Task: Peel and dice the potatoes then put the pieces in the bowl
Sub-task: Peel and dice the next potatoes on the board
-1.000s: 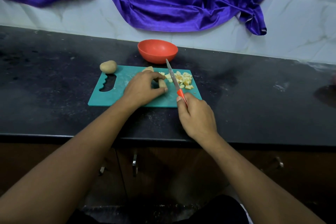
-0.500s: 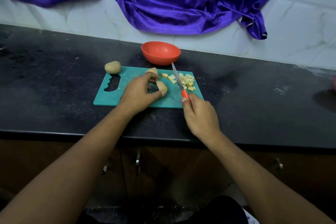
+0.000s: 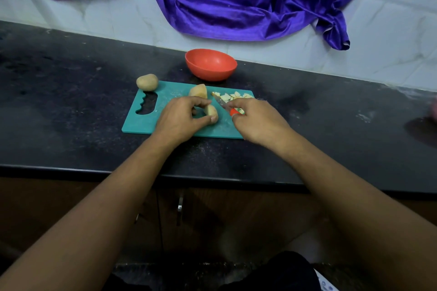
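My left hand (image 3: 182, 118) pinches a small potato piece (image 3: 211, 112) between the thumb and the curled fingers, holding it down on the teal cutting board (image 3: 146, 123) right at my fingertips. My right hand (image 3: 257, 120) is wrapped round the knife (image 3: 222, 103) by its red handle, only a bit of which shows past my fingers. The blade points away from me and to the left, low over the board in the gap between my two hands, and I cannot tell whether its edge touches the board. Just beyond the knuckles of my right hand lie the diced pieces (image 3: 233, 96), a pale pile at the far right corner of the board, with the knife tip near their left edge. Beyond the fingers of my left hand, close to the far edge of the board, sits a potato half (image 3: 198, 90), apart from the piece I hold. Farther out to the left of my left hand a whole potato (image 3: 147, 82) rests at the far left corner of the board, above the handle cut-out, partly over the board's edge. The orange-red bowl (image 3: 210, 64) stands on the black surface (image 3: 71, 101) beyond both hands, just behind the board. Behind the bowl a purple cloth (image 3: 236, 7) hangs over the pale tiled wall (image 3: 94, 16). Under my forearms, below the front edge of the surface, are dark cabinet doors with a metal handle (image 3: 180, 204)
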Tool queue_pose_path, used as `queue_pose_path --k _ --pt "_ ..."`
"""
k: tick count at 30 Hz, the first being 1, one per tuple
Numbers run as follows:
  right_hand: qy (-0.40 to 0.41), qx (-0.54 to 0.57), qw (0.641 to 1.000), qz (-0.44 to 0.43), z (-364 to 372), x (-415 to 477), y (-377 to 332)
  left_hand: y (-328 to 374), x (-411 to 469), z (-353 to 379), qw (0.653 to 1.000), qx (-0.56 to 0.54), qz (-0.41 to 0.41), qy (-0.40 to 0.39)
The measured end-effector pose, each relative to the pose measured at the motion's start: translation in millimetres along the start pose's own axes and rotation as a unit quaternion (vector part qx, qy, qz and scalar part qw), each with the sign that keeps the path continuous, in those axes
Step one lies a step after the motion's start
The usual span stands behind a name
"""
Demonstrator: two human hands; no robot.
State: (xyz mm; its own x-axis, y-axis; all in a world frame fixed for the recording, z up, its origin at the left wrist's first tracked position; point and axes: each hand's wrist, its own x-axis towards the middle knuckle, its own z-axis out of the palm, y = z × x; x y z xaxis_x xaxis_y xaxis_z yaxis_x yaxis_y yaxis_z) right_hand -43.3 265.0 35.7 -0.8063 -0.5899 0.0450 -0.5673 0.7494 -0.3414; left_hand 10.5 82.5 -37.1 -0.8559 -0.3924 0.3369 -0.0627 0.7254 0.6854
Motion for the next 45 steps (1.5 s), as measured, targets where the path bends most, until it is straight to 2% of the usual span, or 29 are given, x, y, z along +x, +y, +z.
queue_pose_path --k 7,17,23,29,35,41,45 --pt "-0.055 0.011 0.998 0.012 -6.3 14.0 -12.4 -0.8 1.3 -0.2 1.000 -0.001 0.011 -0.002" --pt "-0.075 0.000 0.997 0.022 -18.6 33.7 -32.6 0.8 0.9 -3.3 1.000 -0.015 0.020 -0.016" --pt "-0.029 -0.023 0.999 -0.009 5.0 11.5 -24.4 1.0 1.5 -0.8 1.000 -0.018 0.020 0.002" --pt "0.061 -0.121 0.989 -0.058 55.3 -19.2 -12.7 0.6 2.2 0.8 1.000 -0.012 0.003 0.007" --pt "0.042 -0.174 0.981 -0.075 51.2 -33.5 -1.7 1.5 0.5 0.1 1.000 -0.013 -0.003 0.006" --pt "0.052 -0.014 0.999 -0.002 43.9 -20.8 8.4 4.2 -2.5 -3.4 1.000 -0.003 -0.007 -0.002" --pt "0.019 0.139 0.988 0.060 36.4 -9.0 14.2 3.5 -2.5 -3.3 1.000 0.018 0.002 -0.005"
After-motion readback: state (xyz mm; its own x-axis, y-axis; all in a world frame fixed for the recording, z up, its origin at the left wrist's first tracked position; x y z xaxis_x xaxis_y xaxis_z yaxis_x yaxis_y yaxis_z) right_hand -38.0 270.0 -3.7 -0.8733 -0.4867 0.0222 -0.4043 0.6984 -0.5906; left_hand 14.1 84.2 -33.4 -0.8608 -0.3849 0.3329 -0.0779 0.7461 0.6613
